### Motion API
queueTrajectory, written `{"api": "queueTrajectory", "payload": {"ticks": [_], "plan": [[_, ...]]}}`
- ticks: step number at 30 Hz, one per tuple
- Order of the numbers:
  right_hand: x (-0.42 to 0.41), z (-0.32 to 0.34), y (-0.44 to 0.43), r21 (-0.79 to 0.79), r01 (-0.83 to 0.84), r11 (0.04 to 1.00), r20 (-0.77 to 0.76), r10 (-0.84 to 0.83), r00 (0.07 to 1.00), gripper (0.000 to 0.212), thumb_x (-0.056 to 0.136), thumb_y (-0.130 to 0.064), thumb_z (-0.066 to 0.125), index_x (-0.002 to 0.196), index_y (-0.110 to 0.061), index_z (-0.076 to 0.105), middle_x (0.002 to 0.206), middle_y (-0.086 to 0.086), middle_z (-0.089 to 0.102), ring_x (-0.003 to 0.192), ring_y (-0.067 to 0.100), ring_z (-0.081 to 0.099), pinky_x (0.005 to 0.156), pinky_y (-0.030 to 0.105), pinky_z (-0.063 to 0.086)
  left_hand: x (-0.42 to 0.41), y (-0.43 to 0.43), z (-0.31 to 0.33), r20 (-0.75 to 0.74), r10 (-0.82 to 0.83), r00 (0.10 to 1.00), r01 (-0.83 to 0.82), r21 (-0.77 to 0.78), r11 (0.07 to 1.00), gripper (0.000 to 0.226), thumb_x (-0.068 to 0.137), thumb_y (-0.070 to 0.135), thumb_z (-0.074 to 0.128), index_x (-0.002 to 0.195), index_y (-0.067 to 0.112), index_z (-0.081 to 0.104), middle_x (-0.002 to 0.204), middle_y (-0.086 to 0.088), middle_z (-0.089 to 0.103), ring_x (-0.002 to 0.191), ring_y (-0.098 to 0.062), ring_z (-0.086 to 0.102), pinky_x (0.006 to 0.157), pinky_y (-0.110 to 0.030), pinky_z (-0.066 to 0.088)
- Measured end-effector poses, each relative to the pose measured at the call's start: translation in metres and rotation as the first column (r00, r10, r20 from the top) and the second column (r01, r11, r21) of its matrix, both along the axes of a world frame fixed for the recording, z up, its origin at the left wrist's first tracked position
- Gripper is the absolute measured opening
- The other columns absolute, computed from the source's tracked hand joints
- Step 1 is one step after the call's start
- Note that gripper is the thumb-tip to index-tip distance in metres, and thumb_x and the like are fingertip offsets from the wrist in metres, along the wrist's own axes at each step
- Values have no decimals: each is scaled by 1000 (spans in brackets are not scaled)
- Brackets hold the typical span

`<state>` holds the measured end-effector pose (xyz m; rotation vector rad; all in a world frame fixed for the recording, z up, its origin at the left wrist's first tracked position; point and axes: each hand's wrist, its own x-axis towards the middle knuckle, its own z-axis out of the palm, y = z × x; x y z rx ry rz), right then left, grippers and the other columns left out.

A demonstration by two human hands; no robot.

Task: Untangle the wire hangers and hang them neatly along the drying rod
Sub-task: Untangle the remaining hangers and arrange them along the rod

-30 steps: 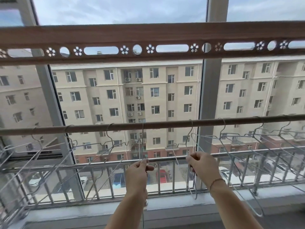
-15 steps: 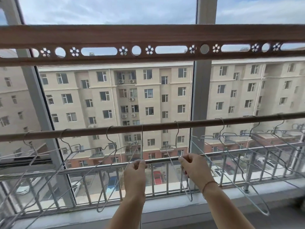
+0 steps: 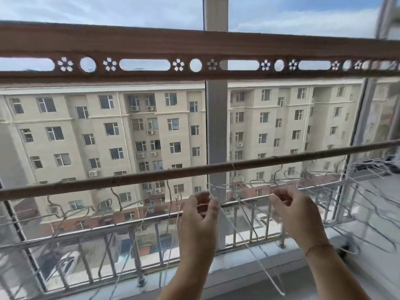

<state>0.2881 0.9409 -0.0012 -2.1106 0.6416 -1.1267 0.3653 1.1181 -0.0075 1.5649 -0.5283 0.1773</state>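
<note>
Head view: left hand (image 3: 199, 215) and right hand (image 3: 296, 213) pinch wire hangers (image 3: 255, 182); drying rod (image 3: 151, 177) lies at 12 o'clock, axis 9-to-3, equally near.

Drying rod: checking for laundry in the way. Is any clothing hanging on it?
No, only bare wire hangers hang from the drying rod; no clothing shows.

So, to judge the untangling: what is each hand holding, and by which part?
Left hand and right hand each pinch thin hanger wire near its top, just under the rod; blur hides whether it is one hanger.
</note>
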Motion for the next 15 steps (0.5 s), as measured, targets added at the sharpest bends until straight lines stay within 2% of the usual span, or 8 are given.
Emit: {"api": "queueTrajectory", "payload": {"ticks": [1, 3, 5, 7, 10, 12, 15], "plan": [[-6, -2, -17, -19, 22, 1000, -15, -23, 1000, 16, 85, -21, 63, 98, -13, 66, 81, 1, 68, 77, 19, 65, 64, 26, 53, -4, -16, -4, -38, -11, 999, 11, 6, 1000, 21, 89, 29, 58, 108, 23, 57, 98, 7, 64, 92, -5, 61, 71, -16, 47], [-15, -6, -48, -77, 46, 996, -47, -50, 998, 18, 84, -18, 64, 101, -12, 66, 92, 6, 69, 81, 19, 63, 72, 28, 52, -9, -46, -13, -118, -15, 993, 19, 29, 999, 24, 88, 31, 59, 110, 20, 57, 100, 6, 64, 93, -6, 61, 69, -15, 46], [-18, -11, -73, -85, 22, 996, -115, -32, 993, 23, 85, -15, 63, 107, -13, 65, 93, 6, 68, 80, 21, 63, 71, 29, 53, -12, -68, -24, -197, -11, 980, 21, 51, 998, 23, 88, 32, 59, 108, 20, 57, 100, 6, 65, 91, -2, 59, 66, -13, 42], [-17, -19, -92, -22, -39, 999, -200, 33, 979, 26, 88, -18, 60, 113, -14, 63, 92, 4, 67, 78, 23, 64, 68, 30, 53, -13, -83, -33, -278, 10, 960, -1, 34, 999, 21, 89, 31, 58, 106, 19, 60, 97, 6, 66, 89, -2, 59, 64, -13, 40], [-10, -31, -106, 117, -154, 981, -278, 181, 943, 23, 91, -23, 56, 110, -14, 63, 97, 3, 67, 86, 17, 60, 75, 26, 47, -17, -90, -44, -354, 38, 935, -32, 21, 999, 21, 90, 30, 56, 101, 14, 64, 90, 1, 70, 84, -11, 64, 62, -15, 43], [-4, -37, -106, 204, -217, 955, -244, 264, 933, 18, 91, -22, 56, 104, -13, 65, 91, 1, 68, 87, 18, 64, 79, 29, 50, -18, -88, -46, -380, 50, 923, -46, 20, 999, 19, 91, 29, 56, 94, 14, 67, 79, 0, 73, 73, -9, 66, 58, -15, 44], [5, -42, -96, 310, -276, 910, -127, 327, 936, 12, 90, -12, 56, 91, -10, 68, 74, 5, 70, 71, 19, 66, 69, 30, 54, -16, -80, -46, -387, 95, 917, -98, 13, 995, 18, 93, 23, 55, 85, 16, 69, 70, 1, 75, 55, -1, 63, 50, -13, 44]]}}
